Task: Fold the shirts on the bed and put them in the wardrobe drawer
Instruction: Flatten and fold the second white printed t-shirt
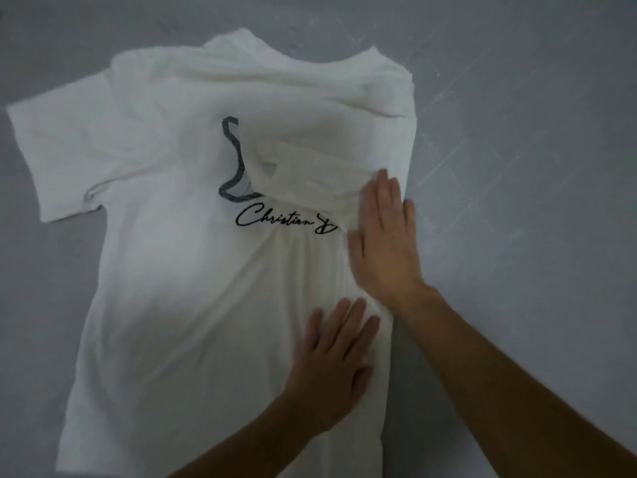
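Shirt (pixel 179 305) white, plain; collar trim (pixel 230 160) dark grey; script lettering (pixel 275 219) black across chest; bedsheet (pixel 517 132) pale grey, faint lighter crosshatch lines at right.

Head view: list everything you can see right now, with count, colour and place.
T-shirt: one, white with a dark grey collar and black script lettering, spread on the bed, right side folded inward.
Bed sheet: one, grey, under the shirt.
Left hand: one, flat on the shirt's lower right part.
Right hand: one, flat on the folded right edge, beside the lettering.
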A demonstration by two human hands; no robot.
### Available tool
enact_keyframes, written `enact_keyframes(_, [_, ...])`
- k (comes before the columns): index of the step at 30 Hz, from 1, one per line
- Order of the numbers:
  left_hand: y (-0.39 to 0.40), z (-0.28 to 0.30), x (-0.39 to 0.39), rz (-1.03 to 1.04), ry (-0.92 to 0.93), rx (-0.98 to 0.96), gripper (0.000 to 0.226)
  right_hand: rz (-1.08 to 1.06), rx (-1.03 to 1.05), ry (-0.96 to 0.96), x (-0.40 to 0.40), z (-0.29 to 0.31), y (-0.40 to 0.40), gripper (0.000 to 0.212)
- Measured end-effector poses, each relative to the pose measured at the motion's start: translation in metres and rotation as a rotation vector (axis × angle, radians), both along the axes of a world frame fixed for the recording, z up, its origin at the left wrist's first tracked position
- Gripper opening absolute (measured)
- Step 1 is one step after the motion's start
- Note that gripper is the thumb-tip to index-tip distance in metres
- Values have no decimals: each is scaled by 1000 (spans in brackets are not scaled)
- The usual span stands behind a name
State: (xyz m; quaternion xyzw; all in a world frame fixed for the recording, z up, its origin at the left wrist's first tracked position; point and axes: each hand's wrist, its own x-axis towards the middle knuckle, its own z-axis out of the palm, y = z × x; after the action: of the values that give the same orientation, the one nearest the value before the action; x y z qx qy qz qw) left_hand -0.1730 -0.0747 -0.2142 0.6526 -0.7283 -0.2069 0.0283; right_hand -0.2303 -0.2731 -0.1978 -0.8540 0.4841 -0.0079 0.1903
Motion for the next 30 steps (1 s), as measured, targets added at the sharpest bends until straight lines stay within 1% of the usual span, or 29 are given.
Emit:
enact_keyframes(3, [64, 14, -19, -56, -12, 75, 76, 32, 11, 160, -29, -9, 86, 74])
enact_keyframes(5, [103, 24, -29, -139, -68, 81, 74, 35, 21, 200, -48, -13, 132, 74])
enact_keyframes(6, [123, 27, -34, -188, -97, 63, 66, 51, 28, 206, -57, -13, 153, 75])
enact_keyframes(7, [142, 28, -38, -219, -98, 49, 53, 81, 37, 218, -66, -14, 174, 76])
enact_keyframes(8, [161, 28, -43, -254, -94, 42, 46, 115, 53, 237, -74, -13, 196, 76])
enact_keyframes(9, [177, 29, -45, -291, -98, 51, 47, 143, 76, 260, -81, -12, 218, 76])
enact_keyframes(10, [191, 30, -48, -313, -89, 67, 50, 159, 101, 280, -87, -9, 238, 75])
enact_keyframes(13, [211, 41, -49, -303, 1, 143, 40, 160, 188, 341, -98, 4, 284, 70])
enact_keyframes(15, [216, 49, -43, -239, 73, 228, 49, 145, 236, 379, -99, 15, 302, 67])
enact_keyframes(17, [220, 55, -38, -97, 272, 282, 49, 131, 319, 396, -102, 27, 317, 69])
enact_keyframes(18, [219, 58, -33, 33, 373, 286, 45, 131, 350, 392, -105, 32, 323, 70])
enact_keyframes(20, [215, 61, -20, 304, 437, 246, 34, 139, 392, 391, -109, 42, 334, 69])
enact_keyframes(21, [213, 60, -10, 435, 437, 205, 30, 135, 401, 379, -109, 48, 338, 64])
enact_keyframes(23, [210, 57, 16, 672, 396, 103, 29, 116, 385, 340, -102, 58, 341, 49])
enact_keyframes(25, [210, 56, 51, 868, 324, 86, 30, 76, 357, 276, -88, 67, 339, 39])
enact_keyframes(27, [211, 56, 93, 1015, 252, 113, 34, 39, 353, 203, -68, 73, 334, 41])
enact_keyframes(30, [209, 56, 163, 1107, 98, 129, 42, 21, 371, 138, -28, 75, 324, 47])
